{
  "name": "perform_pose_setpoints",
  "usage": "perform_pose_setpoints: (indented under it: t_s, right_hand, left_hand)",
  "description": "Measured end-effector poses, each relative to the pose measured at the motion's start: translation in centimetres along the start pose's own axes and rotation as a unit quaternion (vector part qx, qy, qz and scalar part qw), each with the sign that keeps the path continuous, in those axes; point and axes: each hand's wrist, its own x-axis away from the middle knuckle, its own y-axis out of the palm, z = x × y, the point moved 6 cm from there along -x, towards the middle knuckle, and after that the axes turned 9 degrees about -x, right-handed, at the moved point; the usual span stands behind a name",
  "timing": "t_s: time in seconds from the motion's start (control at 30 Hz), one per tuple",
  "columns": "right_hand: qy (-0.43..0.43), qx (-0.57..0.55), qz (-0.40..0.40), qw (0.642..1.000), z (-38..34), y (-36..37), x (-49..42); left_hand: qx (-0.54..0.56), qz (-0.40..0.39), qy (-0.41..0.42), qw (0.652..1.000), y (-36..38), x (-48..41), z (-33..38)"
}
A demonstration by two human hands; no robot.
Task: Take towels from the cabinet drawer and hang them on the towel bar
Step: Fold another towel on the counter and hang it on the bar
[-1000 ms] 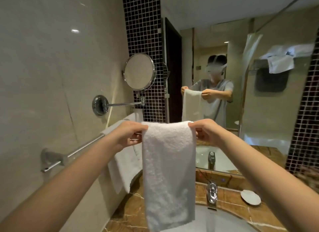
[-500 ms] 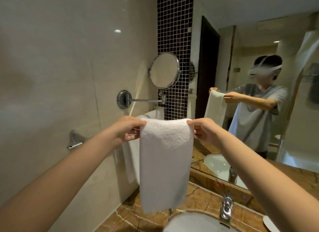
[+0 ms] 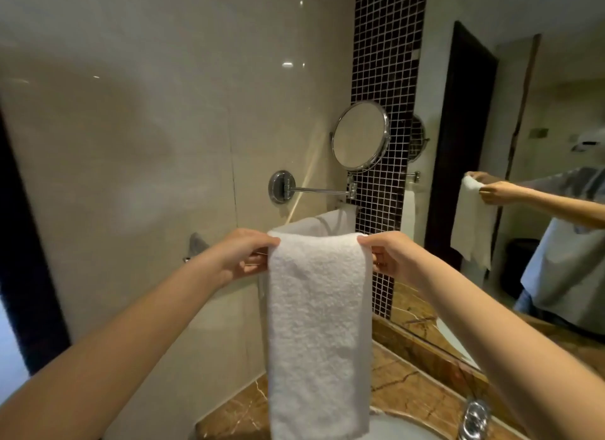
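Observation:
A white folded towel [image 3: 316, 325] hangs straight down in front of me, held up by its top edge. My left hand [image 3: 240, 254] pinches its top left corner and my right hand [image 3: 384, 254] pinches its top right corner. Behind it a second white towel [image 3: 322, 222] drapes over the chrome towel bar on the beige wall. Only the bar's left bracket [image 3: 195, 245] shows; the rest is hidden behind my hands and the towels.
A round swing-arm mirror [image 3: 359, 135] juts from the wall above the bar on a chrome arm. A brown marble counter [image 3: 406, 387] with a white basin and a chrome tap [image 3: 473, 420] lies below. A large wall mirror on the right reflects me.
My view has swung left, toward the beige wall. The held towel stays stretched between both hands and now hangs directly in front of the towel on the bar.

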Motion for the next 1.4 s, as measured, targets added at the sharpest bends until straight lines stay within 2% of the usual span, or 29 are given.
perform_pose_setpoints:
  t_s: [0.37,0.9,1.17,1.4]
  right_hand:
    - [-0.027,-0.003,-0.028,0.999,-3.0,3.9,-2.1]
    - [-0.077,0.018,-0.043,0.996,-11.6,9.3,-7.9]
    - [-0.095,0.018,-0.084,0.992,-15.8,12.1,-9.5]
    - [-0.136,-0.002,-0.080,0.987,-19.7,14.1,-10.2]
  left_hand:
    - [-0.034,0.007,0.022,0.999,-4.1,-0.5,2.9]
    - [0.010,0.076,0.089,0.993,-8.7,-1.9,10.6]
    - [0.021,0.106,0.120,0.987,-10.8,-1.9,14.4]
    - [-0.038,0.181,0.165,0.969,-12.7,-2.0,18.3]
